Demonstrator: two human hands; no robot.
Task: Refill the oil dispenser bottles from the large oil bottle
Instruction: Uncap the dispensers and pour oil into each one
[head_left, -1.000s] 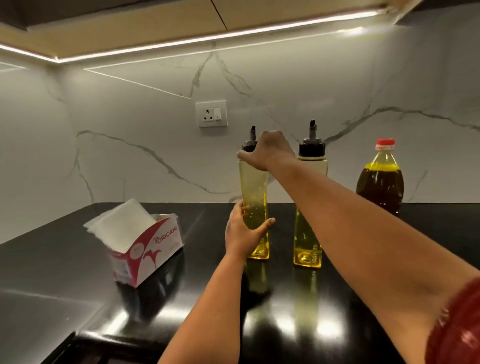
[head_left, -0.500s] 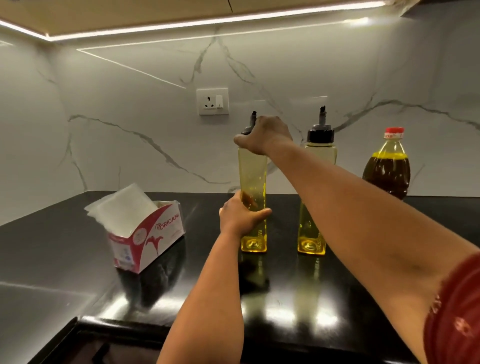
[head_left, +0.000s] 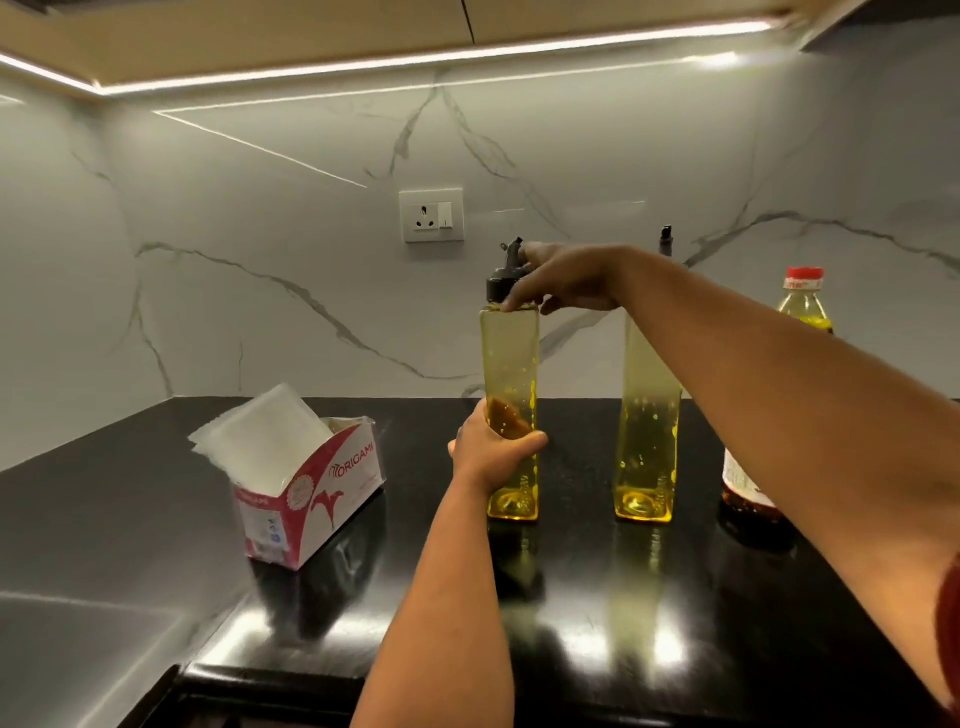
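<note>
1. The left hand wraps its fingers and thumb round the lower body of the left dispenser. Judged purpose: to pin the tall, narrow bottle against turning and tipping while its top is worked.
2. The right hand reaches across from the right, fingers curled round the black cap at the neck. The cap and its spout sit tilted, not square on the shoulder, which suggests it is coming off; whether it is fully free cannot be told.
3. The left dispenser stands upright on the counter, about mid-depth, well back from the front edge. Only a little oil shows at its base, with droplets up the walls; hence the refill.
4. The second dispenser stands just to the right, apart from the first. Its spout shows above the forearm, so its cap appears on. It seems equally low.
5. The oil bottle, red cap on, stands further right toward the wall, partly hidden by the right forearm. Its placement keeps it within reach for pouring once a neck is open.
6. The tissue box sits open toward the counter's left, near the inner corner, probably handy for drips.
7. Progress, as judged: early; no pouring yet.
</note>
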